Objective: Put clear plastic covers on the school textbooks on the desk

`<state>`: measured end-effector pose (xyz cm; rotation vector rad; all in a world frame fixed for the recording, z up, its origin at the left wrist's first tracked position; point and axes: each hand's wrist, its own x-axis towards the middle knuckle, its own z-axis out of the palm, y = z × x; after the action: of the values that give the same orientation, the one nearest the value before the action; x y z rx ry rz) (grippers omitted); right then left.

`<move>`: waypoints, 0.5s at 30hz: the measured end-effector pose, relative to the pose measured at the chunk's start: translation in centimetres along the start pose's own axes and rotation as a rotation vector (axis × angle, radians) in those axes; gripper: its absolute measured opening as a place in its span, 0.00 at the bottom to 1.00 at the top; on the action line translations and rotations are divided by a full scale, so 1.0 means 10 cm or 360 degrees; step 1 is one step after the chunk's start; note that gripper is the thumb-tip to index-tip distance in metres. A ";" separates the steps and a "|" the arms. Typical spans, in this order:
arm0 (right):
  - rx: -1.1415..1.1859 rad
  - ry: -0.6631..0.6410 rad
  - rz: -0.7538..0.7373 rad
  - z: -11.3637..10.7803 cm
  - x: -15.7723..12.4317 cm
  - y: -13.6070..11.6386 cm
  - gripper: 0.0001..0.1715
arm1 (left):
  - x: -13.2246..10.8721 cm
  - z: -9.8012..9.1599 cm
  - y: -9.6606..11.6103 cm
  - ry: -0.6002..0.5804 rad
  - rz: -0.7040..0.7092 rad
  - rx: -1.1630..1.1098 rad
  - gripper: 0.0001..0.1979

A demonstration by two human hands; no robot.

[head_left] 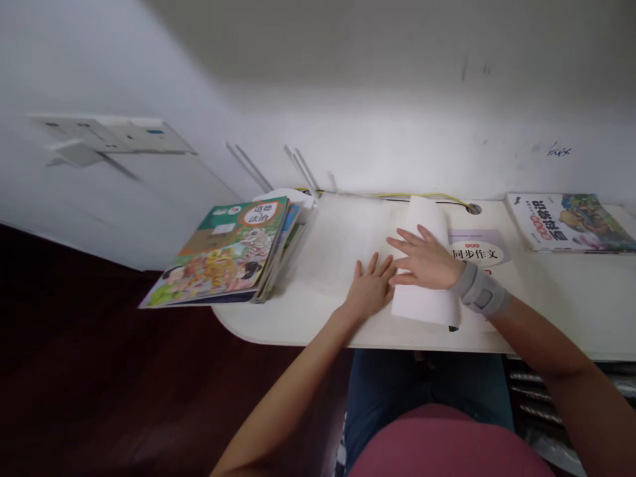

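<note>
My left hand (370, 289) lies flat on a pale, see-through-looking sheet (340, 242), with its fingers spread. Just to its right, my right hand (427, 260) rests with fingers apart on a white paper flap (428, 306) that curves up along its right side. Whether this flap is a page or a cover turned over, I cannot tell. Partly beneath it, and under my right wrist with its grey band, is a booklet (477, 248) with a pale purple and white cover and Chinese print. A small dark green corner peeks out below the flap.
A stack of colourful textbooks (223, 255) overhangs the left end of the white table (278, 324). More books (571, 222) lie at the far right. Behind are upright white antennas (303, 169), a yellow cable (427, 195) and the wall. A plug (74, 154) sits in the wall socket.
</note>
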<state>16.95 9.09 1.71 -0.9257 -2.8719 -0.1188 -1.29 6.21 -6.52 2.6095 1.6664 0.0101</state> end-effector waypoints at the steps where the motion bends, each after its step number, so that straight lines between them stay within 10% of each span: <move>1: -0.0062 -0.0061 0.0039 0.07 0.00 0.00 0.24 | 0.00 0.03 -0.01 0.0024 -0.0009 -0.0021 0.28; 15: -0.0272 0.0187 0.0428 0.68 -0.02 -0.24 0.23 | 0.02 0.04 -0.01 0.0232 -0.0148 -0.0268 0.27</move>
<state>15.08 7.78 -5.16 -1.2789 -2.6323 -0.3830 -1.28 6.47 -6.97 2.4580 1.7456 0.3298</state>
